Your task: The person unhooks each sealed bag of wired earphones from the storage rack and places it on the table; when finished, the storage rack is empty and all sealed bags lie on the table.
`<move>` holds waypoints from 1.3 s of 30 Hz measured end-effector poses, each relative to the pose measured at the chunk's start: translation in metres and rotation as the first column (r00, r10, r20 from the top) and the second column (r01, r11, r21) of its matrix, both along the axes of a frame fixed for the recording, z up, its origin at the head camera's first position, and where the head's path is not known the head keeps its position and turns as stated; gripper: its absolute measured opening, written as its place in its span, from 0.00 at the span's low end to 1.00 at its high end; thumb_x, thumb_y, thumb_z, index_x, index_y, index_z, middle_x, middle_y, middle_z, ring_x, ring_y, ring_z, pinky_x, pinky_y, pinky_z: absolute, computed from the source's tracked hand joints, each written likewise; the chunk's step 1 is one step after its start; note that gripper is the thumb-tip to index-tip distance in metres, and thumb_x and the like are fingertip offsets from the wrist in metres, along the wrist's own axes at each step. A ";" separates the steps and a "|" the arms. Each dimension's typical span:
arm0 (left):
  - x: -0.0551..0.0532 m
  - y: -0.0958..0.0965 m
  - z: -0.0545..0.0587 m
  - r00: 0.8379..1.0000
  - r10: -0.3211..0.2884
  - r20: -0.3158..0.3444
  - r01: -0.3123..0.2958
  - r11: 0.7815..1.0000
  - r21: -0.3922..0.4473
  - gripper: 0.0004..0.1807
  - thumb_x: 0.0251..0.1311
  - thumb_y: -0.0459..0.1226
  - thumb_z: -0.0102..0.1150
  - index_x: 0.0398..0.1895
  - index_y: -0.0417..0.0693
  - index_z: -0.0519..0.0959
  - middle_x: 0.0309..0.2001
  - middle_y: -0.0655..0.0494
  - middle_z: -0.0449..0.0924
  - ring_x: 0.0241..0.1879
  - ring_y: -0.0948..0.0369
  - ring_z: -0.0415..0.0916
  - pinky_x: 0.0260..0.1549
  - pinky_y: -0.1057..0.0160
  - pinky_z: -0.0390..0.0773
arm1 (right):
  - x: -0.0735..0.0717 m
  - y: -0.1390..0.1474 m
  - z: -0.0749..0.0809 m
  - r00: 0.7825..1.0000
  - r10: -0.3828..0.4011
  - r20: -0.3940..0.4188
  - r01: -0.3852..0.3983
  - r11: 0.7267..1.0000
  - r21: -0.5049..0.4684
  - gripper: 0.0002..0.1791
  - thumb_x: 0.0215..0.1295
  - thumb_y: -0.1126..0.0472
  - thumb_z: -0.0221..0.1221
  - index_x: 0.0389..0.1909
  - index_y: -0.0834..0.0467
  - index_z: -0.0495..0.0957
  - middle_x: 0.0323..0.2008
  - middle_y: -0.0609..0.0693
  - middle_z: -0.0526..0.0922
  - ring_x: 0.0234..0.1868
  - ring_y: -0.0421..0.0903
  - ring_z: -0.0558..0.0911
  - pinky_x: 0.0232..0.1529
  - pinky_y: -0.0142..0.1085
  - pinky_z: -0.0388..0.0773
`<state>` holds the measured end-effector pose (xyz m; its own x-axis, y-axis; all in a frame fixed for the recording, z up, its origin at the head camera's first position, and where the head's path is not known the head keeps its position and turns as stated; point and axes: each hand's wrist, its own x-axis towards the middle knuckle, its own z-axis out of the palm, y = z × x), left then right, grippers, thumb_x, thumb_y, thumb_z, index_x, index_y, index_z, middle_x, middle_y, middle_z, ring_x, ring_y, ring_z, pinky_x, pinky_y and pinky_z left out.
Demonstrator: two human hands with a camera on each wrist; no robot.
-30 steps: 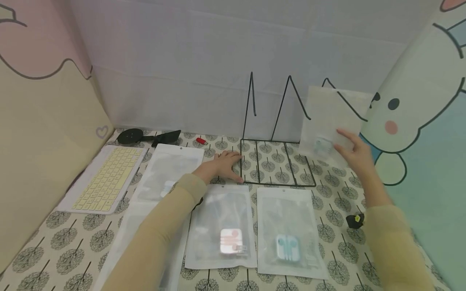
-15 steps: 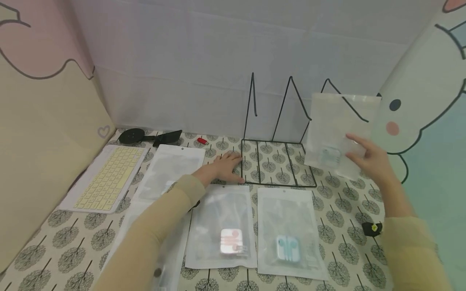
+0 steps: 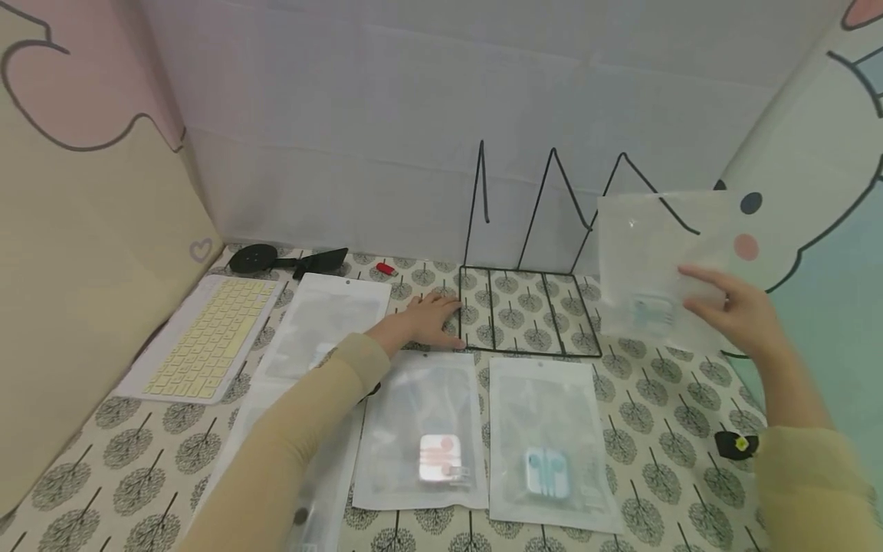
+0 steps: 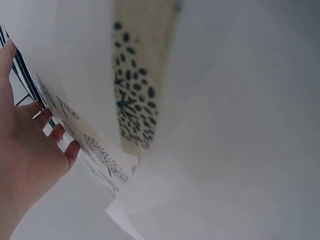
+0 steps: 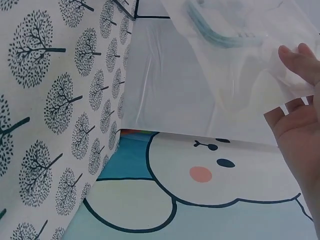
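My right hand [image 3: 738, 310] pinches the right edge of a translucent zip bag [image 3: 635, 253] between thumb and fingers. The bag hangs upright above the table, with turquoise-and-white earphones [image 3: 651, 310] inside, and overlaps the right prong of a black wire rack [image 3: 492, 310] in the head view. In the right wrist view the thumb and fingers [image 5: 300, 65] are at the bag's edge. At the rack's left side rests my left hand [image 3: 431, 320], its fingers spread along the base wire. The left wrist view shows that palm [image 4: 30, 145] with fingers slightly bent near the wire.
Two zip bags lie in front of the rack, one with pink earphones [image 3: 440, 458], one with turquoise earphones [image 3: 547, 472]. More bags [image 3: 331, 307] lie under the left arm. Further left are a yellow keyboard [image 3: 210, 337], a black object [image 3: 254, 258] and a red USB stick [image 3: 386, 269].
My right hand and the bag have moved right and slightly down, away from the rack's base. The left hand has stayed at the rack's left side.
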<state>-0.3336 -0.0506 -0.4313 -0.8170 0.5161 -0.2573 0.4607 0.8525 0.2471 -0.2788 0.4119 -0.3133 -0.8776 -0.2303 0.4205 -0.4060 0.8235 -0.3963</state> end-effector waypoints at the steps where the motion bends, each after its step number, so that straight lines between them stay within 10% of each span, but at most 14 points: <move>1: 0.000 0.000 0.000 1.000 0.000 0.003 0.000 1.000 0.006 0.50 0.55 0.68 0.48 0.75 0.55 0.46 0.76 0.55 0.42 0.74 0.48 0.37 0.69 0.39 0.41 | 0.001 0.002 0.001 1.000 0.002 -0.002 -0.002 1.000 -0.008 0.27 0.59 0.62 0.64 0.60 0.45 0.74 0.44 0.14 0.67 0.21 0.34 0.58 0.21 0.30 0.56; 14: -0.002 0.004 -0.006 1.000 0.009 0.014 -0.009 1.000 0.006 0.52 0.54 0.69 0.48 0.75 0.56 0.44 0.76 0.57 0.40 0.74 0.50 0.36 0.69 0.40 0.41 | 0.018 0.022 0.015 0.998 0.003 0.059 -0.005 1.000 0.031 0.25 0.61 0.62 0.62 0.60 0.44 0.74 0.42 0.18 0.68 0.20 0.32 0.57 0.21 0.29 0.55; 17: -0.003 0.005 -0.006 1.000 0.010 0.013 -0.010 1.000 -0.002 0.52 0.54 0.69 0.48 0.75 0.56 0.45 0.76 0.57 0.41 0.74 0.51 0.36 0.69 0.40 0.42 | 0.020 0.024 0.017 0.998 0.035 0.051 -0.037 0.999 0.034 0.25 0.62 0.63 0.61 0.60 0.47 0.74 0.48 0.15 0.66 0.34 0.24 0.67 0.33 0.18 0.63; 23: -0.003 0.007 -0.005 1.000 0.010 0.014 -0.010 1.000 -0.007 0.51 0.54 0.68 0.49 0.75 0.56 0.45 0.76 0.56 0.42 0.74 0.50 0.38 0.69 0.40 0.42 | 0.026 0.032 0.020 0.995 0.084 0.046 -0.086 0.996 0.034 0.26 0.62 0.67 0.60 0.61 0.49 0.73 0.55 0.15 0.63 0.54 0.14 0.59 0.51 0.07 0.49; 39: -0.001 0.005 0.001 0.999 0.021 0.027 -0.020 1.000 -0.011 0.49 0.55 0.67 0.49 0.75 0.57 0.46 0.76 0.56 0.41 0.74 0.50 0.36 0.69 0.40 0.41 | 0.044 0.047 0.031 0.984 0.023 0.175 -0.020 1.000 -0.022 0.27 0.61 0.68 0.60 0.62 0.49 0.72 0.50 0.17 0.67 0.35 0.21 0.73 0.26 0.21 0.74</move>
